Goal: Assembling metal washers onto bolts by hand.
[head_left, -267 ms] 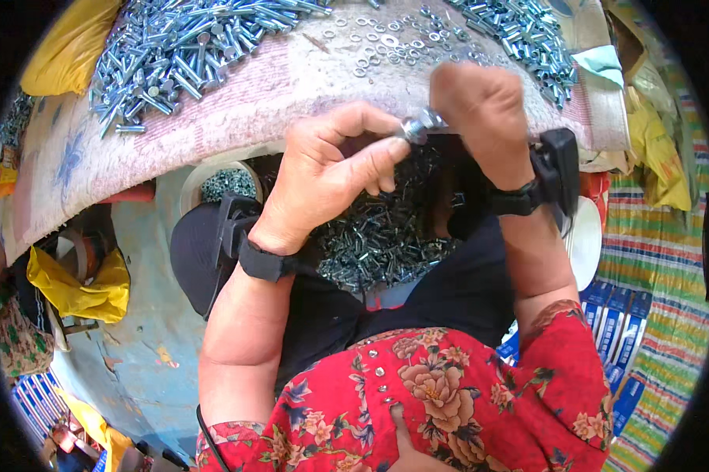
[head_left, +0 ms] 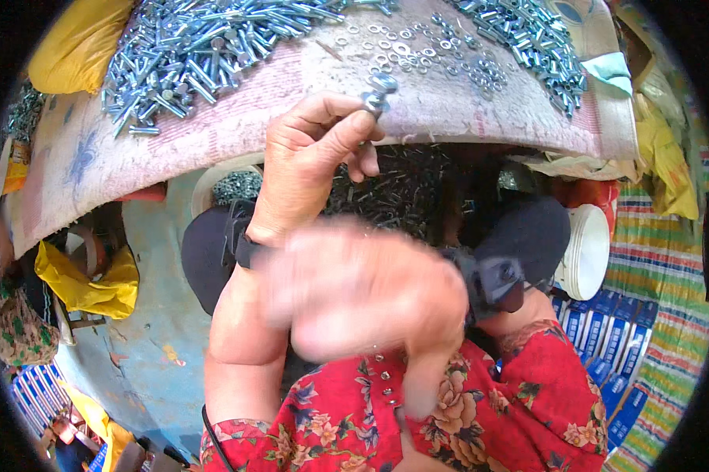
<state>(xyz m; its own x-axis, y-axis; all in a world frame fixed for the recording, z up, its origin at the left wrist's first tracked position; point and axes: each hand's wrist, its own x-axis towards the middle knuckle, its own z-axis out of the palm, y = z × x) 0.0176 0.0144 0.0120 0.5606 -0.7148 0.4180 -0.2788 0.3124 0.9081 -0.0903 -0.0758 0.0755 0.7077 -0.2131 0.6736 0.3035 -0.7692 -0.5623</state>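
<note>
Above the near edge of the cloth-covered table, my left hand pinches a short silver bolt between thumb and fingers. Washer-like rings appear to sit on the bolt; its lower end is hidden by the fingers. Across my left forearm and in front of my red shirt, my right hand is badly smeared by motion, so its fingers and anything in them cannot be made out. Beyond the held bolt lie several loose washers.
Long bolts are heaped at the table's far left, short metal tubes at its far right. Below the edge lies a mass of dark metal pieces. A white bucket stands at right, near blue boxes.
My right hand has come away from the bolt and swept down and left toward my body. The left hand, still holding the bolt, has shifted slightly up and left.
</note>
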